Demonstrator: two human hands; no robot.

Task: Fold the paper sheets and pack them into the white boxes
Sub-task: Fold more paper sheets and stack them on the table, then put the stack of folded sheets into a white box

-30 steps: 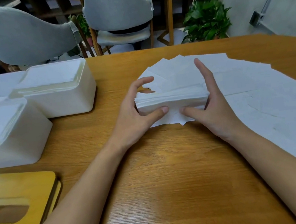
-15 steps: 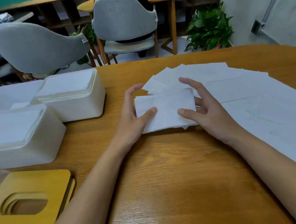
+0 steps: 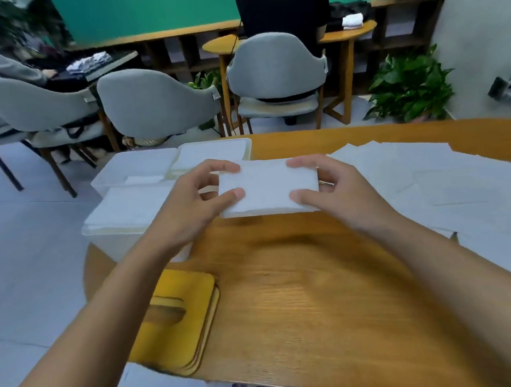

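**Stack raised off table, held up toward boxes**

Since half a second ago, the folded stack [image 3: 268, 189] has gone from lying flat on the table [image 3: 305, 297] to being held up. It looks clear of the wood, with a shadow under its near edge.

Near to far:
- Beside the left forearm, nearer than the hands: yellow lids [image 3: 179, 319], piled and untouched.
- Left hand [image 3: 196, 205]: thumb on top at the stack's near-left corner, fingers curled over the far edge, pinching it.
- Right hand [image 3: 342, 197]: mirror grip at the right end. Neither hand holds anything else.
- Right of the right hand: loose sheets [image 3: 434, 182] spread flat, not yet folded.
- Beyond and left of the left hand: white boxes [image 3: 112, 244]. The two closest look filled to the rim. The back-left box [image 3: 103, 180] looks mostly hollow, with a little paper low inside.
- Far behind: chairs [image 3: 158, 103].

Handling (judgement): the stack is light and soft, made of many thin plies that will slide on one another and splay if gripped at one end only. Keep hold at both short ends and squeeze lightly so nothing creases. Lower it level.
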